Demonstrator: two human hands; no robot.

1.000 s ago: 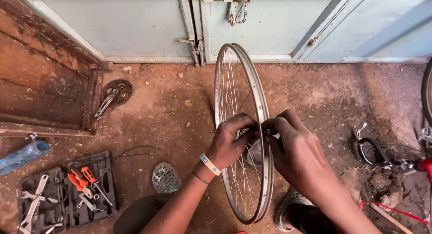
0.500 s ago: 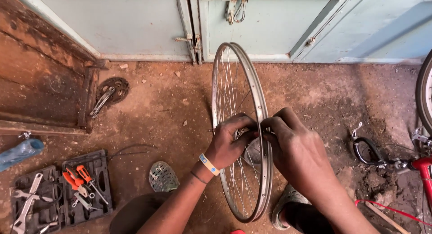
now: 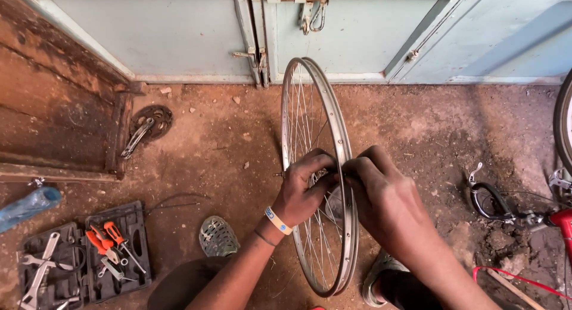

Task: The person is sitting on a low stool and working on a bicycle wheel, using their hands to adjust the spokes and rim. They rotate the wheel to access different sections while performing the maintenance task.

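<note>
Both hands — left hand [image 3: 304,191], right hand [image 3: 387,206] — pinching wheel [image 3: 316,101] hub | tool case [image 3: 83,259] left | doors [image 3: 179,30] behind

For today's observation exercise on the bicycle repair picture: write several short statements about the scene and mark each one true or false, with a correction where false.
1. The bicycle wheel stands upright on its rim. True.
2. The left hand and right hand meet at the wheel's hub. True.
3. The wheel carries a tyre. False: the metal rim is bare.
4. The open tool case lies to the person's right. False: it lies to the left.
5. The left wrist wears a wristband. True.
</note>
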